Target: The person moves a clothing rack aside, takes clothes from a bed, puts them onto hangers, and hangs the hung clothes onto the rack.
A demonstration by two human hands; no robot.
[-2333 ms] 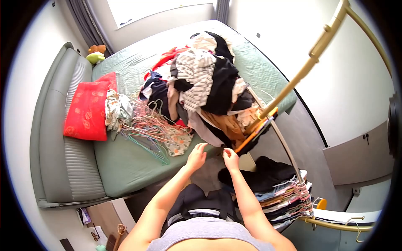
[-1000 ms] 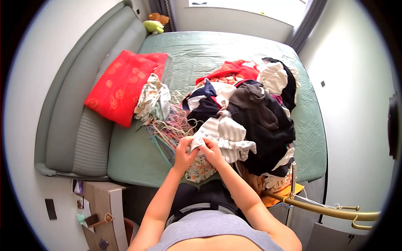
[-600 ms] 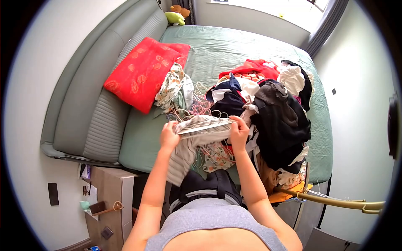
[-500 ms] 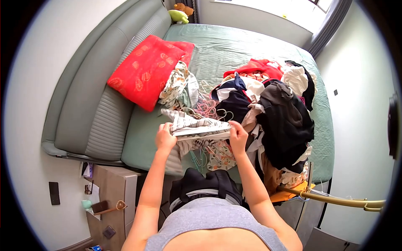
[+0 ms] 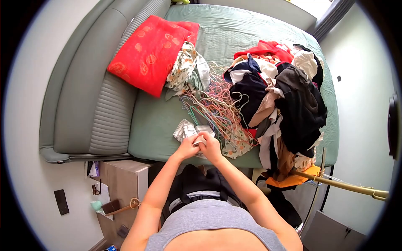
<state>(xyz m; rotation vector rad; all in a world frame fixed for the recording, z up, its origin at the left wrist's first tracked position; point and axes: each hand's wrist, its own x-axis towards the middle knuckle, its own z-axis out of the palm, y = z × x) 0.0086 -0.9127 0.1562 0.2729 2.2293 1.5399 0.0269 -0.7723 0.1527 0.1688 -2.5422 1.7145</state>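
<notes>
A white garment with grey stripes [image 5: 184, 130] is bunched at the near edge of the bed, its exact kind hard to make out. My left hand [image 5: 186, 149] is closed on its near edge. Right beside it, my right hand [image 5: 210, 147] also grips the gathered cloth, and the two hands nearly touch. Just beyond them lies a tangle of pink, white and green clothes hangers [image 5: 217, 104]. A cloth with an orange floral print [image 5: 237, 143] is spread to the right of my right hand.
A large pile of clothes [image 5: 299, 113] covers the right part of the green bed [image 5: 153, 138]. Red pillows [image 5: 150, 54] and a floral cloth [image 5: 182, 69] lie near the headboard. A nightstand [image 5: 125, 175] stands at left, a gold rail [image 5: 347, 184] at right.
My hands have come together from wide apart, and the garment stretched between them is now bunched and lower. The view has tilted down, showing more of the hangers.
</notes>
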